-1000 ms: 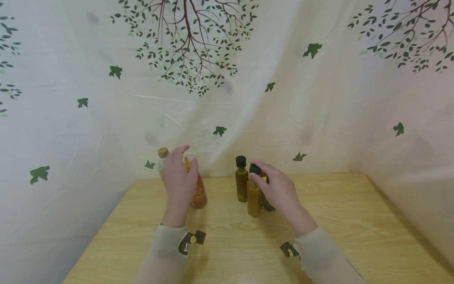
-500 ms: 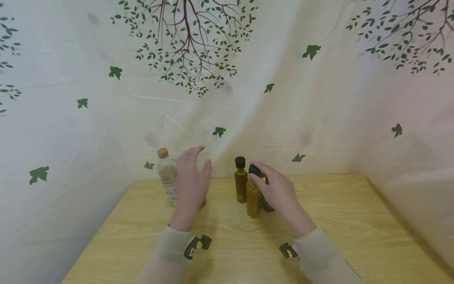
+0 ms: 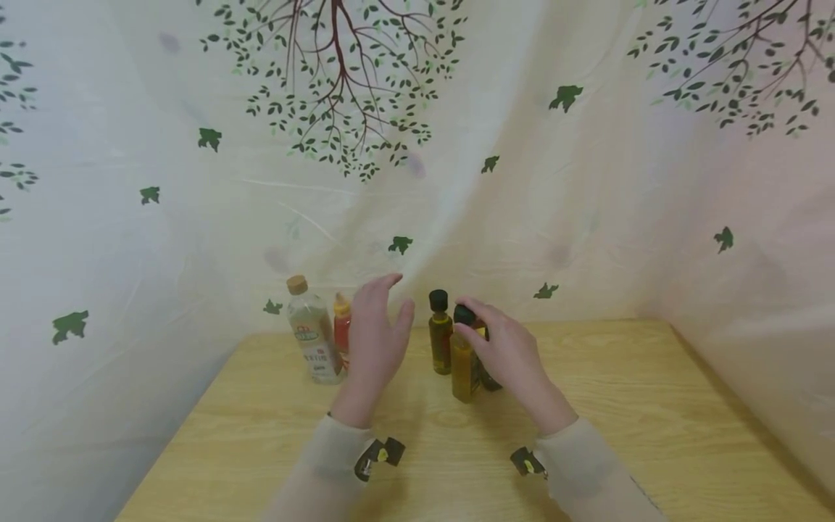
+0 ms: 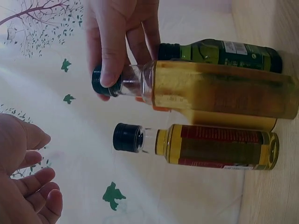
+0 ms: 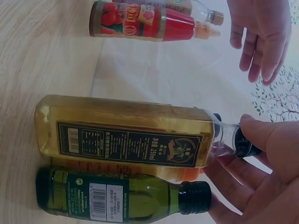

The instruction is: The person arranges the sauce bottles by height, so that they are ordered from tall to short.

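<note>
My right hand (image 3: 505, 348) pinches the black cap of a square glass oil bottle (image 3: 462, 373) between thumb and fingers; the bottle stands upright with yellow oil inside. Just left of it is a round black-capped oil bottle (image 3: 440, 344). A green glass bottle (image 5: 112, 196) stands close beside the held one, mostly covered by the hand in the head view. Behind them shows an orange-capped bottle (image 5: 187, 174), largely hidden. My left hand (image 3: 378, 337) hovers with relaxed fingers, holding nothing, between the two bottle groups.
On the left stand a clear bottle with a tan cap (image 3: 314, 341) and a red squeeze sauce bottle (image 3: 341, 330), partly behind my left hand. The wooden table (image 3: 620, 391) meets a pale curtain (image 3: 620, 217) printed with leaves at its back edge.
My left hand has moved right, away from the left-hand bottles, uncovering the clear bottle and part of the red one. The right hand keeps its hold on the cap.
</note>
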`<state>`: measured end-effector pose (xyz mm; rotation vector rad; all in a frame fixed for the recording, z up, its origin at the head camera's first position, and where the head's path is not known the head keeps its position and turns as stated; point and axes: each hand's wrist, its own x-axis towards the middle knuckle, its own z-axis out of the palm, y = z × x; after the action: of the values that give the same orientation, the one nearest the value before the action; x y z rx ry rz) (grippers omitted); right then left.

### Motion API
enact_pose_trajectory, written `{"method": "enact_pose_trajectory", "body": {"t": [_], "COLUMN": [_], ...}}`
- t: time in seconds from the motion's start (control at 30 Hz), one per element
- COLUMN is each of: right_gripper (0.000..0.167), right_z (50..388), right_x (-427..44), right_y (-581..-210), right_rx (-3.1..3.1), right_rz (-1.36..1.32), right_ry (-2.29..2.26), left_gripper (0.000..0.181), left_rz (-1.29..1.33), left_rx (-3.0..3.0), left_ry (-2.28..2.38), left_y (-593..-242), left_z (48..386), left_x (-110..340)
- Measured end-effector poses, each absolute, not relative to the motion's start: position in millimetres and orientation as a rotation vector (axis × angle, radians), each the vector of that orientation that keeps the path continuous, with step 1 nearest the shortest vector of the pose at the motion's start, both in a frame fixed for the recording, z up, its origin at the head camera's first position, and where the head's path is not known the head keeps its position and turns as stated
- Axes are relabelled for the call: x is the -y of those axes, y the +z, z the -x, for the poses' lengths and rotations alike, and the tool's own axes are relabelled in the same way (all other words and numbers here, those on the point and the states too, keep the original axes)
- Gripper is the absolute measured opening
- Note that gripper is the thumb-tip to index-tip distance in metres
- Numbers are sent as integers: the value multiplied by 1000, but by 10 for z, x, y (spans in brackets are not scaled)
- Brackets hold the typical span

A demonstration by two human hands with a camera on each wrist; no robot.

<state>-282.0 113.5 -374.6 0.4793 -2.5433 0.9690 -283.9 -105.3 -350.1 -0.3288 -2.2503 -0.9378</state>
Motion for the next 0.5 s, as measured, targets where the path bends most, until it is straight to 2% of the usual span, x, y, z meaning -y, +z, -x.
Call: {"method": "enact_pose_trajectory", "body": {"t": [0.5], "right_gripper": [55], "right_z": [2824], "right_x": [-1164], "right_y": [-3723], "right_rx": [2552], "right_rz": [-463], "right_ry": [1045], "left_gripper": [48], "left_rz": [324], "left_rx": [2291], "left_ry": [-920], "left_y": [-3467], "left_z": [2775], "left_x": [897]}}
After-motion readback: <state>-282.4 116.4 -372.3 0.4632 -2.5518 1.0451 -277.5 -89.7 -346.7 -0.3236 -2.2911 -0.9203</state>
